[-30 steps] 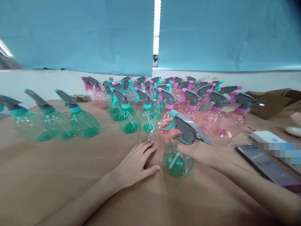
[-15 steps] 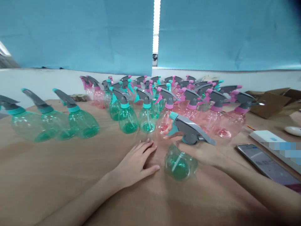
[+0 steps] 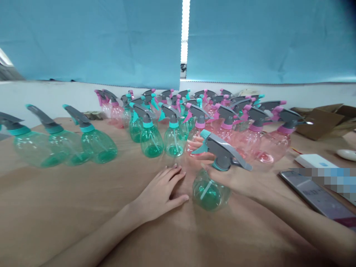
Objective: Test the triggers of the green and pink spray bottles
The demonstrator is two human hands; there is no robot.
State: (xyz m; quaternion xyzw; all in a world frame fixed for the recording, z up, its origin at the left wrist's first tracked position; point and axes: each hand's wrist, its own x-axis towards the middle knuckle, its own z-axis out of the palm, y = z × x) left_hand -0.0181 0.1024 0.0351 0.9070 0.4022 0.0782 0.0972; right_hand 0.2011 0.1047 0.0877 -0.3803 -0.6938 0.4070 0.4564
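A green-tinted spray bottle (image 3: 210, 194) with a grey head and teal nozzle leans slightly in front of me, its nozzle toward the upper left. My right hand (image 3: 230, 180) grips it at the neck; the thumb crosses below the head and the fingers reach out behind the teal trigger (image 3: 199, 149). Flat on the table beside it lies my left hand (image 3: 164, 193), fingers spread, holding nothing. Just beyond stand a green spray bottle with a teal collar (image 3: 174, 144) and a pink one (image 3: 199, 128).
Several green spray bottles (image 3: 98, 146) stand at the left. Rows of pink and green bottles (image 3: 228, 124) fill the back of the wooden table (image 3: 69, 207). On the right are a phone (image 3: 311, 196), a white box (image 3: 317, 162), a white mouse (image 3: 346, 154) and an opened cardboard box (image 3: 319, 120).
My right fingers have straightened away from the trigger, which now sticks out further. The held bottle has shifted slightly left. My left hand has stayed in place.
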